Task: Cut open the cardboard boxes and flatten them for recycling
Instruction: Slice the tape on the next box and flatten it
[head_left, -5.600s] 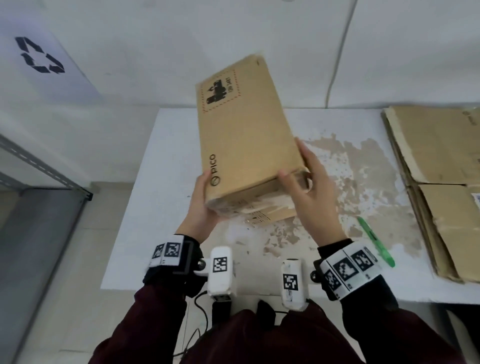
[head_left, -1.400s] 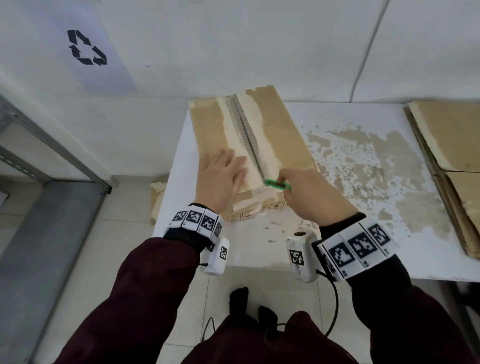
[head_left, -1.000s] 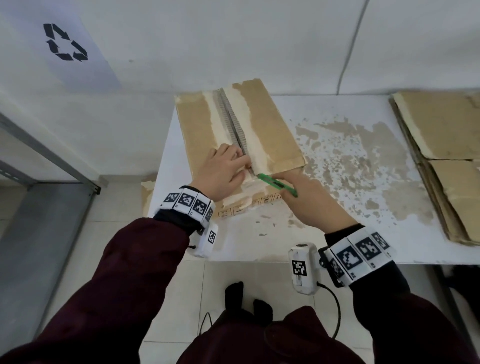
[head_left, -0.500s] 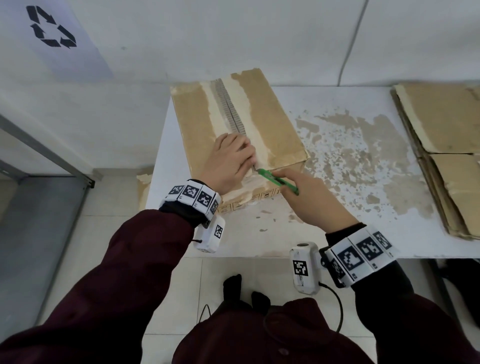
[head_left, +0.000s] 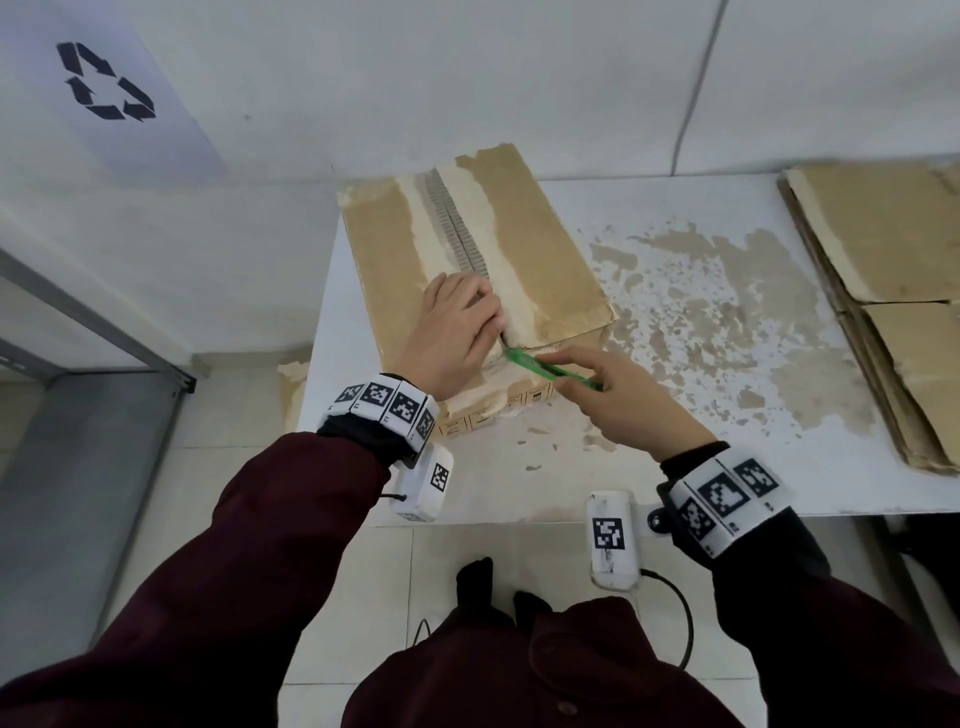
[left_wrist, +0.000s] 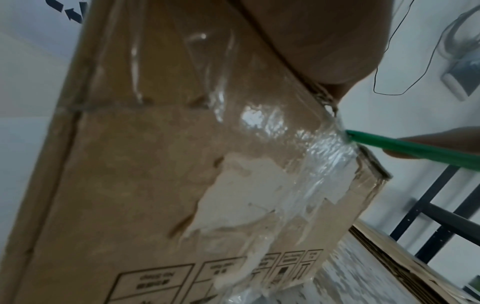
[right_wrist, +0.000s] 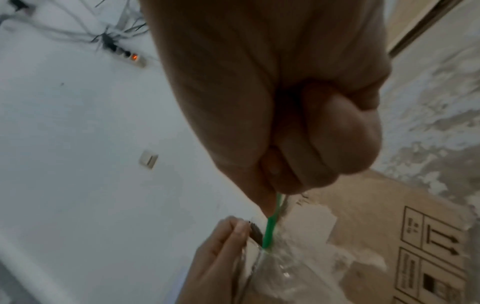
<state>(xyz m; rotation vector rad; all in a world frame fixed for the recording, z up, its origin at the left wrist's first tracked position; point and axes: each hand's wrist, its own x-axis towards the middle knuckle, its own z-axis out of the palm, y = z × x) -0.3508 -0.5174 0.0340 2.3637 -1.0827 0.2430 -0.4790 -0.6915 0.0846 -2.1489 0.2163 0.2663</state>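
Observation:
A brown cardboard box (head_left: 535, 260) lies flat at the white table's far left corner, its torn centre seam running away from me. My left hand (head_left: 457, 327) presses on the box top, fingertips at the seam's near end. My right hand (head_left: 613, 400) grips a thin green cutter (head_left: 550, 369), whose tip meets the seam at the box's near top edge. The left wrist view shows the cutter (left_wrist: 415, 150) entering clear tape (left_wrist: 324, 148) wrapped over that edge. In the right wrist view the cutter (right_wrist: 271, 230) stands beside my left fingers (right_wrist: 223, 242).
A stack of flattened cardboard (head_left: 893, 291) lies along the table's right side. The table top (head_left: 701, 457) carries brown paper residue in its middle. A cardboard scrap (head_left: 291, 384) lies on the floor left of the table, near a grey metal frame (head_left: 78, 322).
The box, held up earlier with the cutter lying on the table, now lies flat. Within the last second my left hand slid to the seam and the cutter tip reached the near edge.

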